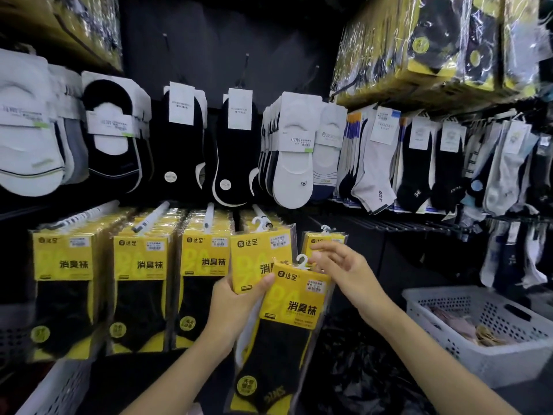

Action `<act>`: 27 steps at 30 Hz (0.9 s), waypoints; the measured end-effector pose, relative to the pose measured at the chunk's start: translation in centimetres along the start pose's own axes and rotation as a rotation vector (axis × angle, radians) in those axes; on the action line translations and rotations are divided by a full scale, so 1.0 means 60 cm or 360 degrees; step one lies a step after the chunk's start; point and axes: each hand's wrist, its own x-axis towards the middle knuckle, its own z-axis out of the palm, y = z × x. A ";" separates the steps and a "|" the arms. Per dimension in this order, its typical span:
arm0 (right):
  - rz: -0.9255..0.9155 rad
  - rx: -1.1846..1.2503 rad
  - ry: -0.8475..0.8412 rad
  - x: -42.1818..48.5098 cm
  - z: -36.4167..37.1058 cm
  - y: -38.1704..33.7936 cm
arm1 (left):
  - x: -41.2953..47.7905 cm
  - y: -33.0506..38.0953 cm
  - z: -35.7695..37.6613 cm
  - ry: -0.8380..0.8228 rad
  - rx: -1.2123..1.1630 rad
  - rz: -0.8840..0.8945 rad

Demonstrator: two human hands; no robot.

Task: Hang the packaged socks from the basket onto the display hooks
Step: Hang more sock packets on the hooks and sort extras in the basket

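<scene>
My left hand grips a yellow-and-black sock pack by its upper left edge, thumb across the front. The pack is tilted and carries a white plastic hanger at its top. My right hand reaches in from the right, fingers loosely spread near that hanger and in front of another hung yellow pack. Rows of matching yellow packs hang on white display hooks to the left. A white perforated basket stands at the lower right.
Above hang black and white no-show socks on black hooks. Ankle socks fill the right wall. Another white basket shows at the lower left. Black plastic lies on the floor between.
</scene>
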 end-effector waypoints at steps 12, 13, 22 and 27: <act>-0.0065 -0.0178 -0.0005 0.022 0.012 -0.005 | -0.003 0.009 -0.008 -0.0065 -0.0079 0.0021; -0.0070 -0.0169 0.0002 0.021 0.011 -0.005 | -0.002 0.009 -0.009 -0.0045 -0.0096 0.0011; 0.0254 -0.0045 -0.0060 0.001 -0.006 0.030 | 0.005 0.003 0.010 0.0082 -0.0188 -0.0015; 0.0472 0.0297 0.0163 -0.007 -0.031 0.079 | 0.024 -0.010 0.024 0.0040 -0.0052 -0.0096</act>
